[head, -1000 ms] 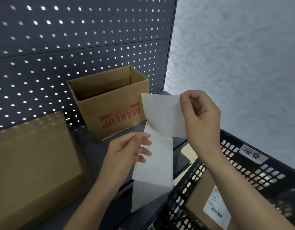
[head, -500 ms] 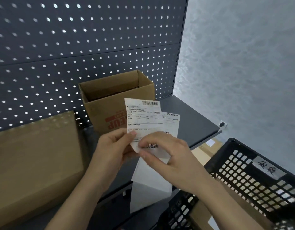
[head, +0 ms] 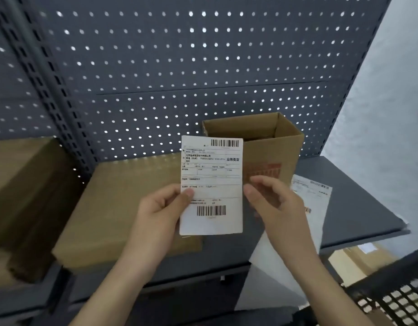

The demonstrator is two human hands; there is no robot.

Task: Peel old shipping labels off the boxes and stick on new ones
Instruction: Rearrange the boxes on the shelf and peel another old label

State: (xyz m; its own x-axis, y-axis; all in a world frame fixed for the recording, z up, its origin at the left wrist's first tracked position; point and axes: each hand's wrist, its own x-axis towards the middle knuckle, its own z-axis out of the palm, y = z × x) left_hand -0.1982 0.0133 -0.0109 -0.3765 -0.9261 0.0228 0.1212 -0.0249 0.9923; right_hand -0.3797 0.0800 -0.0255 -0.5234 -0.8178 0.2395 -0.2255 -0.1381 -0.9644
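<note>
Shipping label (head: pixel 211 184) upright, pinched by left hand (head: pixel 161 208), right hand (head: pixel 274 203) beside

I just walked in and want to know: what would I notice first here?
First, the white shipping label with black barcodes, held up in the middle by the left hand. The right hand is beside it, fingers spread. Behind stands an open cardboard box on a grey shelf, against a wall of little holes.

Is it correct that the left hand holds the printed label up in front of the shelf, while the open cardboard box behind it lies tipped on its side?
Not quite. The head view shows the open cardboard box standing upright on the shelf, its opening facing up. The rest is right: the left hand holds the printed label up in front of the shelf.
</note>
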